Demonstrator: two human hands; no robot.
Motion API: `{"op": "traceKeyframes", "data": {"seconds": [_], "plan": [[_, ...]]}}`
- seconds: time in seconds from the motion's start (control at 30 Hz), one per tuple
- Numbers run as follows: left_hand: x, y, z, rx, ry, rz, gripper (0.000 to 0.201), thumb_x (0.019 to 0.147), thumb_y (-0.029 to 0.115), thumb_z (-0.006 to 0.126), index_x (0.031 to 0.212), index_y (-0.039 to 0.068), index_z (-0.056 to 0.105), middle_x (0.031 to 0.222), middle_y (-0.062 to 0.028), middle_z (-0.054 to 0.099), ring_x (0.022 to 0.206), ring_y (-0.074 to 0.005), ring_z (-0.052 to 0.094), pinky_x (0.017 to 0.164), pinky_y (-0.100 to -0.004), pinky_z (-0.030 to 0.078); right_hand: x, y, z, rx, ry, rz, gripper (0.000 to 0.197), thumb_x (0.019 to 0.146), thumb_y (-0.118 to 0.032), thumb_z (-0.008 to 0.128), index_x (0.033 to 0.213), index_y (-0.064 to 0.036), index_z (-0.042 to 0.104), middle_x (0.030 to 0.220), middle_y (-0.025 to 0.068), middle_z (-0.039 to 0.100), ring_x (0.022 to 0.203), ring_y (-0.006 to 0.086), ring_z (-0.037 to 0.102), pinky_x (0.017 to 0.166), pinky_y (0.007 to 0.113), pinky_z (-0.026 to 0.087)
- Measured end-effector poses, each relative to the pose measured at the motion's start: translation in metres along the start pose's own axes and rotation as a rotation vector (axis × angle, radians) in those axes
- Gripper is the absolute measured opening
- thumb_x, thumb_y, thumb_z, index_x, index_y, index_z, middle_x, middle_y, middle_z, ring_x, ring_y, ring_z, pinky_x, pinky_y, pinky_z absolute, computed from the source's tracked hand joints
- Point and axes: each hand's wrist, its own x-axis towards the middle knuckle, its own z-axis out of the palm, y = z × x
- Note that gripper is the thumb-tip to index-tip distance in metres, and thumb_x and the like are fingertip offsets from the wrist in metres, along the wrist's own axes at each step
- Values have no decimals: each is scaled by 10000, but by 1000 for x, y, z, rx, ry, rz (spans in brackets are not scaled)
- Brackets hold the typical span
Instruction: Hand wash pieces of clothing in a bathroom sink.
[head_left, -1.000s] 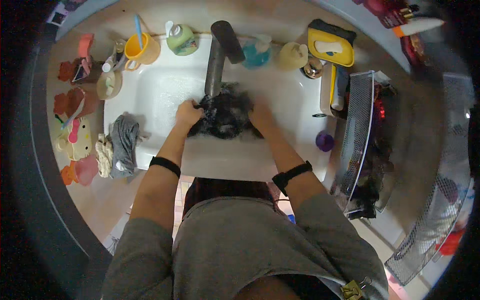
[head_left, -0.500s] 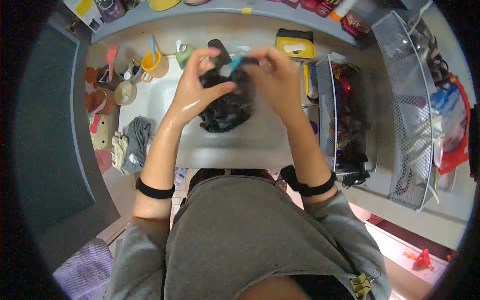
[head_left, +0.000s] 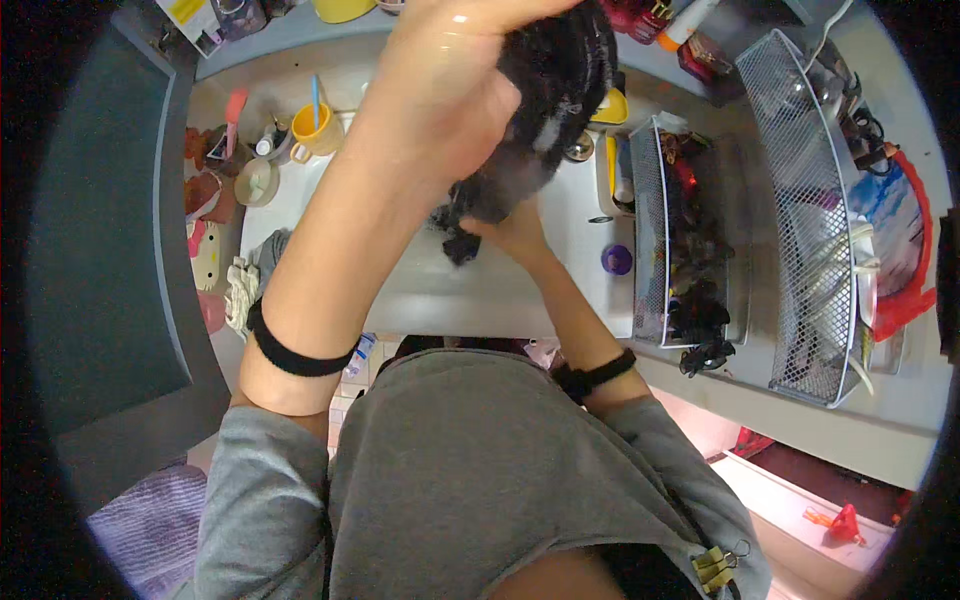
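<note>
1. Black cloth (head_left: 556,80), with a wet-looking sheen, hangs bunched between the two hands above the sink (head_left: 470,305); its top runs up to the picture's upper edge and a loose end dangles low on the left.
2. Farthest left, a pale bundle (head_left: 240,290) lies beside a grey cloth (head_left: 272,252), with a yellow mug (head_left: 318,132) beyond them at the back; none is touched by the fingers.
3. The left hand (head_left: 452,88) is raised high, its fingers reaching rightward over the upper part of the black cloth and pinching it; the fingertips are partly out of sight.
4. The right hand (head_left: 512,228) sits lower, under the cloth, thumb pointing left against the lower folds. Its other fingers are hidden, so I cannot tell how tightly they close.
5. Right of that, a purple round thing (head_left: 617,260) rests near a wire basket (head_left: 652,235), apart from both hands.
6. As I judge it, the step in hand is lifting and turning the wet cloth; the next move calls for a sure hold at both ends, the loose end gathered in and drips kept over the sink.
</note>
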Motion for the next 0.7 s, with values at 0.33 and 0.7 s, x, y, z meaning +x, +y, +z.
{"op": "traceKeyframes", "data": {"seconds": [0.33,0.7], "plan": [[-63,-10,-177,66,603,172,172,878,120,587,1007,7,578,946,-97,634,895,-200,615,834,-340,489,22,-33,-14,1154,354,510,263,814,-100,581,1068,-31,577,959,84,643,832,200,636,736,338,542],[-93,-173,-301,-820,-209,-812,952,781,715,431,1301,-75,328,1319,-278,349,1196,-416,390,1015,-542,303,-1,-98,20,311,-119,105,457,698,-35,696,1084,-75,455,1044,64,507,1002,188,508,882,308,404]]}}
